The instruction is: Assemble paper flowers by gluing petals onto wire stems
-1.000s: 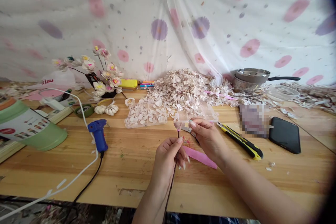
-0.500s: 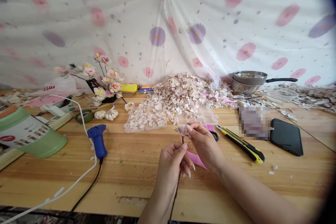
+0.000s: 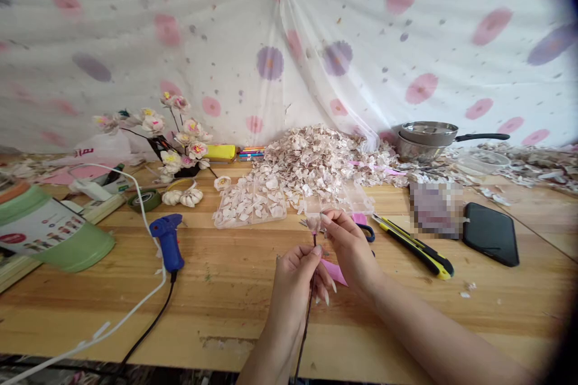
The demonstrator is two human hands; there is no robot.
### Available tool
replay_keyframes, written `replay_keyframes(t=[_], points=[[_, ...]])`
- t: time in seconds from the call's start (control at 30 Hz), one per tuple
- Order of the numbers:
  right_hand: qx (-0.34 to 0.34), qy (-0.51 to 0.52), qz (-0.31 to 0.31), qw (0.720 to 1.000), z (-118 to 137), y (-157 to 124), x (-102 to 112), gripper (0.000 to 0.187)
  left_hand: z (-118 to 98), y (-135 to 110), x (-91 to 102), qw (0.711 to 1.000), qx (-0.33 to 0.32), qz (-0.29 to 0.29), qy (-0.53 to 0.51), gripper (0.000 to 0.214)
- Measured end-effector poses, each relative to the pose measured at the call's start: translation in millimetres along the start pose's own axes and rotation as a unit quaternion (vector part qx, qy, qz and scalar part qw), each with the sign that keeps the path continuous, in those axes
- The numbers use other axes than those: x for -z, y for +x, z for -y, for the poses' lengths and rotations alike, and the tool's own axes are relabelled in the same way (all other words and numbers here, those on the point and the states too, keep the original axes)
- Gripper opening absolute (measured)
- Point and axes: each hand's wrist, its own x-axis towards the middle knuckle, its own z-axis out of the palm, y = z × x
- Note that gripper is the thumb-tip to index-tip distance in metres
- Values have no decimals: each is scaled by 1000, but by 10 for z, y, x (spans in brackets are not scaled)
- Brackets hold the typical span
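Left hand (image 3: 295, 280) closed: thumb and forefinger pinch a thin dark wire stem (image 3: 315, 239) just below its top. The stem runs down past the near edge of the bench (image 3: 217, 295). Right hand (image 3: 350, 249) closed: fingertips grip the small pale flower bud (image 3: 312, 224) at the stem tip. Bud and stem are held just above the bench, in front of the clear petal tray (image 3: 250, 204). A pink strip (image 3: 336, 272) lies under the hands. Blue glue gun (image 3: 167, 243) well to the left. Yellow-black utility knife (image 3: 415, 246) and black phone (image 3: 491, 233) to the right. Petal heap (image 3: 316, 156) behind the tray.
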Motion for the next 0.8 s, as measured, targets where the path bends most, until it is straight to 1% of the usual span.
replay_keyframes(t=[0.23, 0.5, 0.67, 0.8], points=[[16, -44, -9, 999, -57, 17, 7, 22, 7, -11, -13, 1000, 7, 10, 8, 32], [34, -84, -32, 995, -78, 33, -16, 32, 17, -6, -15, 1000, 2, 7, 9, 32], [72, -89, -36, 993, -53, 29, -39, 31, 8, -11, -15, 1000, 2, 4, 15, 32], [92, -112, -48, 988, -49, 14, -34, 29, 5, -12, -16, 1000, 5, 3, 15, 31]])
